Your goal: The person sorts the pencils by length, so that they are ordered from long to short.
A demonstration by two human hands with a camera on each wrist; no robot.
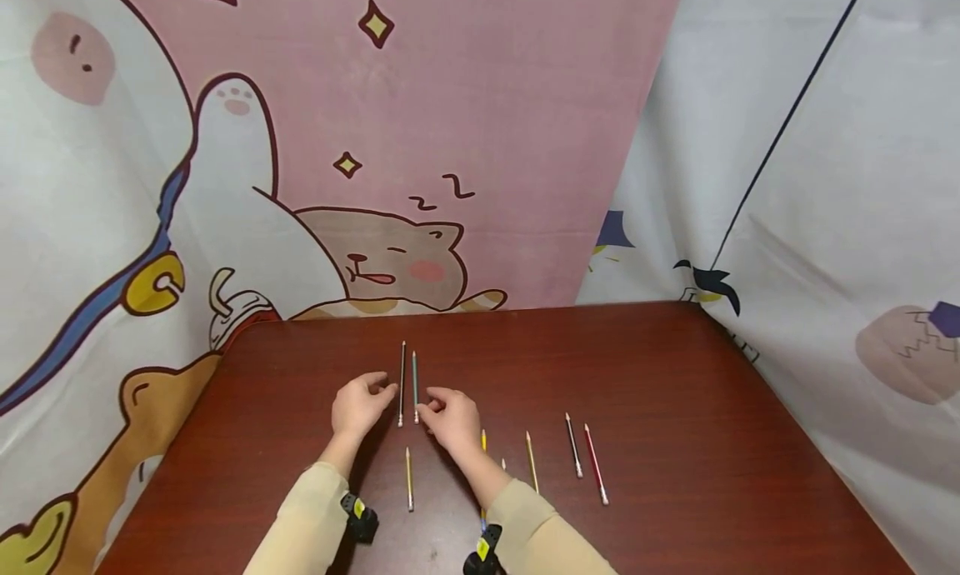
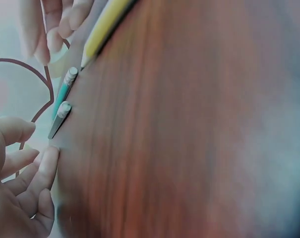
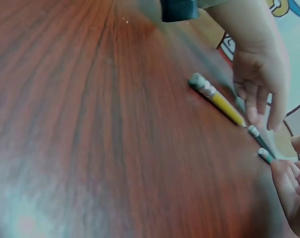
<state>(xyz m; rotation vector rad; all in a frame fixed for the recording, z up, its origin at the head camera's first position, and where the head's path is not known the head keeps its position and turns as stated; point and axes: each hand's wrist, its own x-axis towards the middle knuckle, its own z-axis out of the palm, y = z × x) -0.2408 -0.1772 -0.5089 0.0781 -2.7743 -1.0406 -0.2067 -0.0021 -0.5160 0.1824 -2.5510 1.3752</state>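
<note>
A black pencil [image 1: 402, 383] and a teal pencil [image 1: 415, 387] lie side by side on the table, eraser ends toward me. My left hand [image 1: 362, 404] is just left of the black pencil, its fingers loosely bent around nothing. On the other side, my right hand [image 1: 453, 417] has its fingertips close by the teal pencil's eraser end, with fingers relaxed. Nearer to me, between the forearms, lies a yellow pencil [image 1: 409, 479]; its eraser end shows large in the right wrist view.
Right of my right forearm lie a gold-coloured pencil [image 1: 532, 458], a second black pencil [image 1: 573, 446] and a red pencil [image 1: 596, 464]. Another yellow pencil [image 1: 483, 439] is partly hidden by that forearm. A printed cloth [image 1: 525, 142] hangs behind the brown table [image 1: 675, 375].
</note>
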